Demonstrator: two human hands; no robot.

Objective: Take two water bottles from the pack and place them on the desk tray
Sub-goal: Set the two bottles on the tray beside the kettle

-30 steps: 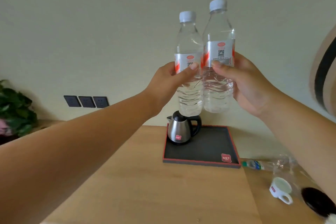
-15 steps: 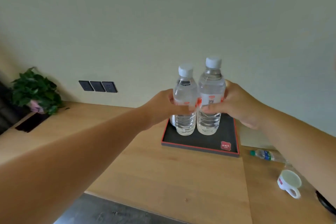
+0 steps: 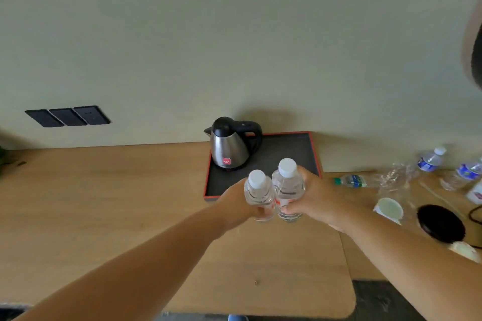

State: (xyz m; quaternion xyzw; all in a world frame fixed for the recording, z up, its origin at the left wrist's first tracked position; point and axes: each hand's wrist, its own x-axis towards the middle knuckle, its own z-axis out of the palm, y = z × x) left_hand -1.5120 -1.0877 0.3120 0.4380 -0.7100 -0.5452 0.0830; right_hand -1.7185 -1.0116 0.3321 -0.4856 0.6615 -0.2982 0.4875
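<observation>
Over the tray [image 3: 287, 148], outstretched hands [image 3: 317, 197] clasp two bottles [image 3: 288, 190].

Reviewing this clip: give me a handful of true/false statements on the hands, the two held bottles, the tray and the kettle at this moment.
1. Each hand holds one bottle: left hand the left bottle, right hand the right bottle. True.
2. Both bottles have lost their caps. False: both carry white caps.
3. A kettle stands on the tray. True.
4. The kettle sits at the tray's right end. False: it is at the left rear corner.
5. The held bottles lie on their sides. False: they are upright, side by side.
</observation>
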